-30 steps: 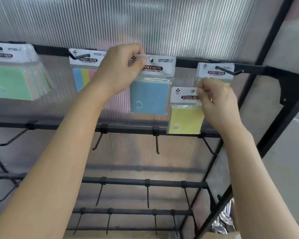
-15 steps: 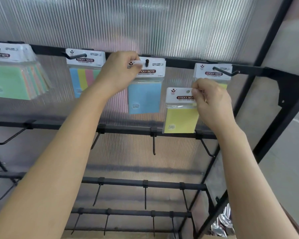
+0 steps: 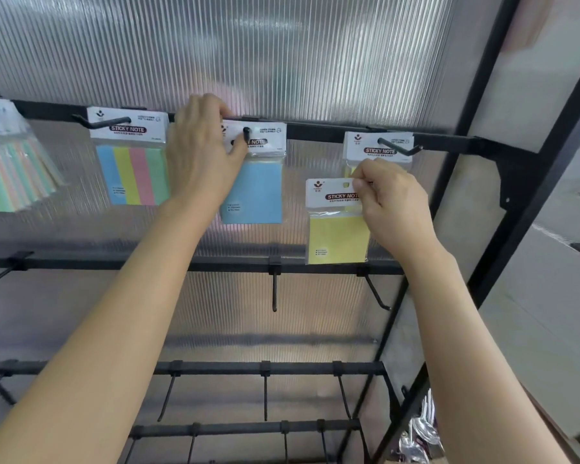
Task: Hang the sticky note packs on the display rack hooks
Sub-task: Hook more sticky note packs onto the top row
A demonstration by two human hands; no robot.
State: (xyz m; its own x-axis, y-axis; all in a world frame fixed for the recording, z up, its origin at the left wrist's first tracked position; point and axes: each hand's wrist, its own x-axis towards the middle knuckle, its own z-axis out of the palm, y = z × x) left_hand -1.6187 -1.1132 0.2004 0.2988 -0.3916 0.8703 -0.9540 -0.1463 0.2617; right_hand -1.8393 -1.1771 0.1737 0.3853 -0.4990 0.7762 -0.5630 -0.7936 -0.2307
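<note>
I've got blue pack (image 3: pixel 253 192) seated on hook (image 3: pixel 246 132) now, left grip (image 3: pixel 201 155) still pinching it; right grip (image 3: pixel 395 209) holds yellow pack (image 3: pixel 337 236), next up.

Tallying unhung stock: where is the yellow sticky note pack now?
Head view, right of centre: the right hand pinches the yellow pack just below the rightmost top hook, right of the blue pack.

Display rack (image 3: pixel 482 95), on its top rail (image 3: pixel 315 131) pastel bundle (image 3: pixel 7 175), striped pack (image 3: pixel 133 172), blue pack (image 3: pixel 258 192), another pack (image 3: pixel 369 149).
</note>
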